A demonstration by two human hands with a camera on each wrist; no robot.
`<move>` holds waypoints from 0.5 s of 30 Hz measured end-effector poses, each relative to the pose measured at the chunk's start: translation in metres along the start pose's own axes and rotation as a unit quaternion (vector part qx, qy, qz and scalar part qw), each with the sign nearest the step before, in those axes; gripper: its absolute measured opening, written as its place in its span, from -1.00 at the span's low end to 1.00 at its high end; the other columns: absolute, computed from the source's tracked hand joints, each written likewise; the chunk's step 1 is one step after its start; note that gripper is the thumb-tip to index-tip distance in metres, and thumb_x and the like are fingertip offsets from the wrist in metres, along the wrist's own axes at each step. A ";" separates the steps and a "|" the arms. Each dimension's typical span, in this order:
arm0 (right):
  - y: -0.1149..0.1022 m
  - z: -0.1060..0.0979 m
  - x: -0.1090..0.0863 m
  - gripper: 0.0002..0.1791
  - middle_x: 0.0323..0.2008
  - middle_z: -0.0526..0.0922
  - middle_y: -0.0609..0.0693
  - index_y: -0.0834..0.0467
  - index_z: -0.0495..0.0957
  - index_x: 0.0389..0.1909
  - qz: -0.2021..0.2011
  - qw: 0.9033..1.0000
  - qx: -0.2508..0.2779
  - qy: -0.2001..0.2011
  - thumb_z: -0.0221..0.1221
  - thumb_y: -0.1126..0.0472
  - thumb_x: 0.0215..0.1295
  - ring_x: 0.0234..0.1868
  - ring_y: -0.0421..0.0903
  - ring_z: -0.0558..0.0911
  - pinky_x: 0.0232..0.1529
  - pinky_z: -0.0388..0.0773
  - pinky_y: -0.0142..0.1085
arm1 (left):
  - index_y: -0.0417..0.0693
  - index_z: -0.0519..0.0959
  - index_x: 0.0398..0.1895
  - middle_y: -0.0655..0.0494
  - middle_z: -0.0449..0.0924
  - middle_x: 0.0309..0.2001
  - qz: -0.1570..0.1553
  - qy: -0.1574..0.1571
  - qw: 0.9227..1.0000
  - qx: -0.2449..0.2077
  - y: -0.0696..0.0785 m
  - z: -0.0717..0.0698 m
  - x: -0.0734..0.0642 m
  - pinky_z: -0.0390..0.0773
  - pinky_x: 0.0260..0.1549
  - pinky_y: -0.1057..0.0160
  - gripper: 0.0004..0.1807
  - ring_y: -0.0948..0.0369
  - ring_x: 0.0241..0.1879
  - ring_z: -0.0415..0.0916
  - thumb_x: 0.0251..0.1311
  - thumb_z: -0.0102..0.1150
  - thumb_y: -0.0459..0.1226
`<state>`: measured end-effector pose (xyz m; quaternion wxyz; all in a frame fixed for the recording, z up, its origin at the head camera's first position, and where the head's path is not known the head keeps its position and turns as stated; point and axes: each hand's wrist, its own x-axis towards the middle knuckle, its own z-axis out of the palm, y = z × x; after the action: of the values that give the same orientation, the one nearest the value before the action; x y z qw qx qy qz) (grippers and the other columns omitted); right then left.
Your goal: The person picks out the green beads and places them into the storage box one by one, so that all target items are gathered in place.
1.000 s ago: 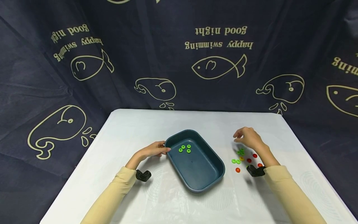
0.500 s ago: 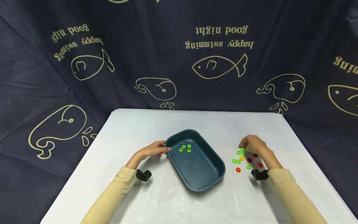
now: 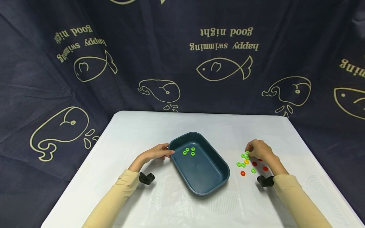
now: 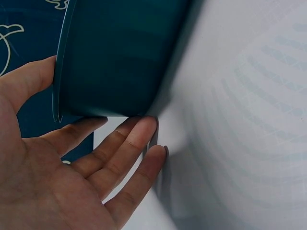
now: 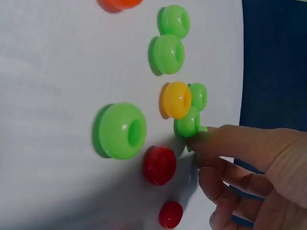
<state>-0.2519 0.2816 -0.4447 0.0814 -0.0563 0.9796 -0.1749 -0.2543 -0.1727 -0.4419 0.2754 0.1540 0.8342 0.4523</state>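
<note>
A dark teal plastic bin stands at an angle mid-table, with several small green rings lying inside. At its left corner my left hand holds the wall, thumb at the rim and fingers against the outside, as the left wrist view shows. On the right, my right hand reaches down, thumb and index finger pinching a green ring that they mostly hide. Close beside the fingertips lie another green ring and a yellow ring.
Around the right hand are scattered a larger-looking green ring, red rings and an orange-red ring. A white cover spreads over the table. Behind it hangs a dark curtain with fish and whale drawings.
My right hand has come down and slightly right onto the green rings, its fingertips closing at one of them. The left hand and the bin have stayed put.
</note>
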 end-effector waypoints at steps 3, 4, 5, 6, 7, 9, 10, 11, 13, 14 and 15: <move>0.001 -0.001 0.000 -0.89 -0.46 0.66 0.02 0.19 0.66 -0.43 0.001 1.000 0.000 0.002 0.34 0.31 -0.05 -0.47 -0.12 0.48 -0.44 0.40 -0.25 | -0.41 -0.05 0.41 -0.23 0.53 0.05 -0.001 0.000 1.000 0.000 -0.001 -0.001 0.001 0.52 0.02 0.06 -0.18 0.02 0.04 0.53 0.30 0.01 -0.08; 0.001 -0.002 0.000 -0.89 -0.47 0.66 0.02 0.19 0.66 -0.43 0.001 1.000 0.000 0.006 0.34 0.30 -0.04 -0.48 -0.13 0.48 -0.45 0.39 -0.26 | -0.41 -0.05 0.41 -0.22 0.54 0.04 0.000 -0.001 1.000 0.002 -0.002 -0.001 0.001 0.52 0.01 0.06 -0.18 0.01 0.04 0.53 0.30 0.01 -0.08; 0.002 -0.003 0.000 -0.89 -0.48 0.66 0.01 0.19 0.66 -0.43 -0.002 1.000 0.002 0.011 0.34 0.29 -0.04 -0.49 -0.13 0.48 -0.46 0.39 -0.27 | -0.42 -0.06 0.41 -0.23 0.54 0.04 0.001 -0.002 1.000 0.004 -0.002 -0.001 0.001 0.53 0.00 0.06 -0.17 0.01 0.04 0.53 0.30 0.00 -0.07; 0.002 -0.006 0.000 -0.88 -0.48 0.66 0.01 0.19 0.66 -0.43 -0.005 1.000 0.004 0.016 0.34 0.28 -0.04 -0.48 -0.13 0.49 -0.46 0.39 -0.26 | -0.43 -0.06 0.41 -0.22 0.54 0.03 0.002 -0.002 1.000 0.004 -0.002 -0.001 0.001 0.53 -0.01 0.07 -0.17 0.01 0.04 0.53 0.30 0.00 -0.07; 0.001 -0.008 0.001 -0.88 -0.48 0.66 0.01 0.19 0.66 -0.43 -0.009 1.000 0.007 0.021 0.34 0.28 -0.04 -0.47 -0.13 0.51 -0.45 0.40 -0.25 | -0.43 -0.06 0.41 -0.22 0.55 0.03 0.001 -0.002 1.000 0.005 -0.002 -0.002 0.002 0.53 -0.01 0.07 -0.17 0.01 0.04 0.53 0.30 0.00 -0.07; -0.002 -0.015 0.001 -0.86 -0.47 0.67 0.02 0.21 0.66 -0.42 -0.026 0.999 0.012 0.036 0.35 0.27 -0.04 -0.43 -0.10 0.54 -0.42 0.44 -0.20 | -0.43 -0.08 0.41 -0.22 0.54 0.03 -0.001 -0.001 1.000 0.005 -0.002 -0.002 0.001 0.53 -0.01 0.07 -0.16 0.01 0.04 0.53 0.30 0.00 -0.07; -0.004 -0.019 0.001 -0.86 -0.47 0.67 0.04 0.22 0.66 -0.41 -0.037 0.998 0.015 0.043 0.35 0.27 -0.04 -0.42 -0.08 0.56 -0.40 0.46 -0.17 | -0.43 -0.09 0.41 -0.22 0.54 0.04 -0.002 -0.001 1.000 0.005 -0.002 -0.002 0.001 0.53 0.00 0.08 -0.16 0.01 0.04 0.53 0.30 0.00 -0.07; -0.007 -0.022 0.001 -0.85 -0.46 0.68 0.04 0.23 0.66 -0.40 -0.046 0.998 0.018 0.049 0.35 0.28 -0.04 -0.40 -0.06 0.57 -0.37 0.47 -0.15 | -0.43 -0.09 0.42 -0.22 0.54 0.04 -0.003 -0.002 1.000 0.006 -0.002 -0.002 0.002 0.53 0.00 0.08 -0.15 0.01 0.04 0.53 0.30 0.00 -0.07; -0.014 -0.030 0.001 -0.85 -0.46 0.68 0.06 0.25 0.67 -0.40 -0.062 0.996 0.022 0.060 0.34 0.30 -0.04 -0.37 -0.02 0.59 -0.33 0.49 -0.11 | -0.43 -0.09 0.42 -0.22 0.53 0.06 -0.005 -0.002 1.000 0.006 -0.002 -0.002 0.001 0.53 0.01 0.07 -0.15 0.01 0.05 0.53 0.30 0.00 -0.07; -0.018 -0.032 0.001 -0.85 -0.46 0.69 0.07 0.26 0.67 -0.39 -0.069 0.995 0.023 0.065 0.34 0.31 -0.04 -0.36 0.00 0.60 -0.32 0.50 -0.10 | -0.42 -0.09 0.42 -0.23 0.52 0.07 -0.004 -0.004 1.000 0.006 -0.001 -0.002 0.001 0.52 0.02 0.07 -0.15 0.00 0.06 0.53 0.30 0.00 -0.06; -0.022 -0.035 0.002 -0.85 -0.46 0.69 0.07 0.26 0.67 -0.39 -0.075 0.995 0.025 0.069 0.34 0.32 -0.03 -0.35 0.01 0.60 -0.31 0.51 -0.10 | -0.42 -0.09 0.42 -0.23 0.51 0.08 -0.004 -0.005 1.000 0.006 -0.001 -0.002 0.001 0.52 0.02 0.06 -0.15 0.00 0.06 0.52 0.30 0.00 -0.06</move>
<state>-0.2586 0.2729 -0.4051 0.0019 -0.1150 0.9712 -0.2085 -0.2564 -0.1742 -0.4422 0.2800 0.1545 0.8362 0.4455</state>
